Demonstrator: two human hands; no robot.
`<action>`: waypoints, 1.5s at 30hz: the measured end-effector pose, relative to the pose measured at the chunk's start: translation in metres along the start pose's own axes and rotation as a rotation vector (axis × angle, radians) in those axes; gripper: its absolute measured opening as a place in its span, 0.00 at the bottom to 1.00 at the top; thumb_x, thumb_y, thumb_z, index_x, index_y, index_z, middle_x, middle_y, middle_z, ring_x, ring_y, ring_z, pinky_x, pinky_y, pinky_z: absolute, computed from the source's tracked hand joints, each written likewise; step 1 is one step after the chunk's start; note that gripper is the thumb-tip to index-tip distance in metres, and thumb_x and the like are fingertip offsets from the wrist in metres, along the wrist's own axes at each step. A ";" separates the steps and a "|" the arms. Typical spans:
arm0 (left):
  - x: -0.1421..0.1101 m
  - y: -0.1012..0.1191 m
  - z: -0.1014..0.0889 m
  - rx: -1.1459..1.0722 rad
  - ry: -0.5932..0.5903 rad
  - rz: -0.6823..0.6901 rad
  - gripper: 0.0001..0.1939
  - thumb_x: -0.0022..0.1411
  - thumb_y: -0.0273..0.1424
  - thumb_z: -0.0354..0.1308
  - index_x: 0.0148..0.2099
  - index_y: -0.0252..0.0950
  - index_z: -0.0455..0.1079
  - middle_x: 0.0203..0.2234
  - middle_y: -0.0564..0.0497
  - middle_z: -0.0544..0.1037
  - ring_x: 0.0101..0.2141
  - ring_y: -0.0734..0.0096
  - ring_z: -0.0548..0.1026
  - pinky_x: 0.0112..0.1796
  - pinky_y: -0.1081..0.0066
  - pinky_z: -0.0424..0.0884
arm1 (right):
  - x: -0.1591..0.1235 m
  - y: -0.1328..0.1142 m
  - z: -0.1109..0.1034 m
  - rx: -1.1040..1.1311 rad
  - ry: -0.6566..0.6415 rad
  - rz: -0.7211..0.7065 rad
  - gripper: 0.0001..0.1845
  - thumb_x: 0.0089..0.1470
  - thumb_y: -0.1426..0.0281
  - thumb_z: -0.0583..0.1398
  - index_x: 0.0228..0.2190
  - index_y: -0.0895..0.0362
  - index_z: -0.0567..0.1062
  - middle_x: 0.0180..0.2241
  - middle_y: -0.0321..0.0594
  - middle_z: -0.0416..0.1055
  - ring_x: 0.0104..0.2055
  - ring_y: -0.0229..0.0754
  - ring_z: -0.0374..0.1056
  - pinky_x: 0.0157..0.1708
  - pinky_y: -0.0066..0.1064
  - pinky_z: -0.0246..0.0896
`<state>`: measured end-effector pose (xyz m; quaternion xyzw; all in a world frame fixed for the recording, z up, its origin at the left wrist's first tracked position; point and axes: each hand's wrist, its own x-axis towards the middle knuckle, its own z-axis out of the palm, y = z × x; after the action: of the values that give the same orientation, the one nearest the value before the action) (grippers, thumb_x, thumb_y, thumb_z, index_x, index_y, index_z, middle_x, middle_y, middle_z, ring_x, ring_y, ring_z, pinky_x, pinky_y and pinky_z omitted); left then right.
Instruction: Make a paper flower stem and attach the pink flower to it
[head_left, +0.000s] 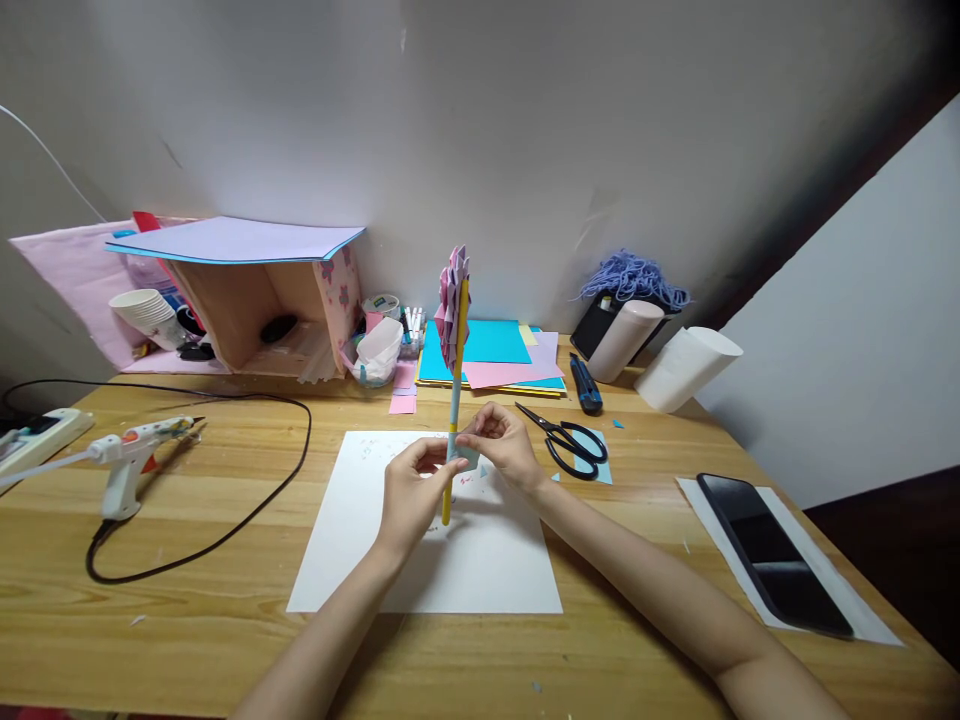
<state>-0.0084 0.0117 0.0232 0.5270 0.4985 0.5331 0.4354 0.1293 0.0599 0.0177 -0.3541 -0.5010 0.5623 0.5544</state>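
Upright above a white sheet of paper stands a paper flower in pink and purple on a yellow stick. Light blue paper covers part of the stick. My left hand pinches the stick below its middle, thumb in front. A small light blue paper piece lies against the stick, and my right hand pinches it between thumb and fingers. Small coloured scraps and marks dot the white sheet beneath.
Black scissors lie right of the sheet, with a utility knife behind. A glue gun with a looping black cable stands left. Coloured paper, an open box and paper rolls line the back. A phone lies right.
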 end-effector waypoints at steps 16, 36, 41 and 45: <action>0.010 -0.002 -0.007 -0.173 -0.117 -0.120 0.13 0.48 0.37 0.64 0.32 0.33 0.75 0.28 0.48 0.78 0.33 0.66 0.74 0.37 0.69 0.69 | 0.003 0.000 -0.003 -0.019 -0.019 0.003 0.21 0.28 0.67 0.71 0.21 0.55 0.65 0.21 0.32 0.70 0.25 0.37 0.67 0.30 0.30 0.64; 0.003 -0.003 -0.006 0.245 -0.160 0.255 0.12 0.60 0.33 0.53 0.43 0.41 0.74 0.33 0.49 0.74 0.35 0.68 0.71 0.37 0.71 0.65 | 0.005 -0.003 -0.006 -0.039 -0.062 0.068 0.12 0.27 0.69 0.71 0.21 0.56 0.77 0.22 0.35 0.74 0.27 0.38 0.69 0.31 0.30 0.66; 0.003 -0.010 -0.006 0.246 -0.098 0.263 0.10 0.59 0.32 0.54 0.40 0.40 0.75 0.31 0.50 0.73 0.34 0.69 0.71 0.36 0.71 0.66 | 0.001 -0.002 -0.003 -0.082 -0.089 0.035 0.12 0.29 0.69 0.71 0.22 0.57 0.77 0.23 0.35 0.74 0.27 0.37 0.68 0.29 0.29 0.65; 0.004 -0.012 -0.006 0.197 -0.115 0.230 0.09 0.58 0.33 0.55 0.38 0.40 0.76 0.30 0.50 0.74 0.34 0.68 0.71 0.36 0.71 0.65 | 0.001 -0.002 -0.003 -0.097 -0.088 0.041 0.10 0.32 0.70 0.70 0.23 0.57 0.78 0.24 0.35 0.74 0.27 0.36 0.68 0.28 0.28 0.64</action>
<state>-0.0153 0.0168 0.0121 0.6504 0.4590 0.4969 0.3455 0.1322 0.0607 0.0193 -0.3657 -0.5441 0.5636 0.5025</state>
